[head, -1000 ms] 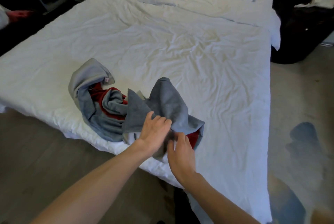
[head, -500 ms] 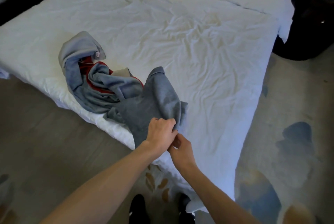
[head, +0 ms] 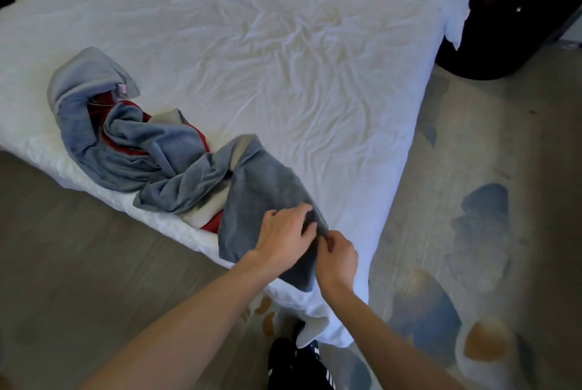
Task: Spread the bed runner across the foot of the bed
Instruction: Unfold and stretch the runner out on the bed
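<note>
A grey bed runner [head: 163, 153] with red lining lies crumpled along the near edge of the white bed [head: 299, 52]. One end of it is drawn out toward the bed's near corner and hangs a little over the edge. My left hand [head: 285, 237] pinches that end from the left. My right hand [head: 337, 255] grips the same end just beside it, fingers closed on the cloth. The rest of the runner stays bunched in a heap at the left.
The white duvet is wrinkled. Wooden floor [head: 94, 263] runs along the left of the bed, and a patterned carpet [head: 472, 232] lies at the right. A dark piece of furniture [head: 510, 27] stands at the upper right. My dark shoes [head: 293, 361] show below the corner.
The end of the runner has been pulled further to the right toward the bed's corner, stretching the cloth out from the heap. Both hands moved with it, and the view shifted.
</note>
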The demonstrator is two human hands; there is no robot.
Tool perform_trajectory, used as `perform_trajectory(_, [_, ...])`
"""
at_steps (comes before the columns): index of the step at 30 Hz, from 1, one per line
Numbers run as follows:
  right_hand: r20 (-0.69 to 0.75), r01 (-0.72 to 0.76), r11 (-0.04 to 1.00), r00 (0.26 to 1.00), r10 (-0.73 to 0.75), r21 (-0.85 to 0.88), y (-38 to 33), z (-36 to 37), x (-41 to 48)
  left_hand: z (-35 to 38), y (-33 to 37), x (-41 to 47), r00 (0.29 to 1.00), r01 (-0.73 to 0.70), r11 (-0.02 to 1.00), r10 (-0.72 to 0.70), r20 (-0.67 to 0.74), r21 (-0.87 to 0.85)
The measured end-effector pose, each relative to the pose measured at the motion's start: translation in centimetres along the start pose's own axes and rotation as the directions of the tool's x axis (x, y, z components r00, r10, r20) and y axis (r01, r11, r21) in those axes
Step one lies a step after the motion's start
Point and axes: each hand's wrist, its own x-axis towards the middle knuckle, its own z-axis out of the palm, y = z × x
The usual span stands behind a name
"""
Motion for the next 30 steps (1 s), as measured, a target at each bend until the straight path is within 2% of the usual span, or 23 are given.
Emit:
perform_trajectory(3, [-0.043, 0.016, 0.997, 0.999, -0.019, -0.080, 0.9, -1.3, 1.1, 0.1, -1.2, -0.4, 0.999, 0.035, 0.998, -0.036, 0.024, 0.055])
perform_trajectory(12, [-0.122, -0.029, 0.983, 0.992, 0.007, -0.179, 3.8, -3.3, 2.6, 1.2, -5.6, 0.4, 0.988, 0.093, 0.967, -0.119, 0.097, 0.238])
perform_trajectory(19, [-0.124, -0.059, 0.979, 0.992, 0.035, -0.196, 7.1, -2.5, 4.0, 3.0, -8.4, 3.8, 0.971, 0.198, 0.930, -0.229, 0.067, 0.310])
perform_trajectory(23, [-0.116, -0.071, 0.974, 0.992, 0.047, -0.213, 8.1, -2.1, 4.5, 3.6, -9.6, 4.8, 0.964, 0.262, 0.944, -0.264, -0.019, 0.198])
perform_trajectory(30, [-0.115, -0.079, 0.968, 0.992, 0.053, -0.239, 7.8, -2.1, 5.1, 3.4, -10.3, 5.5, 0.969, 0.236, 0.971, -0.233, -0.079, 0.033])
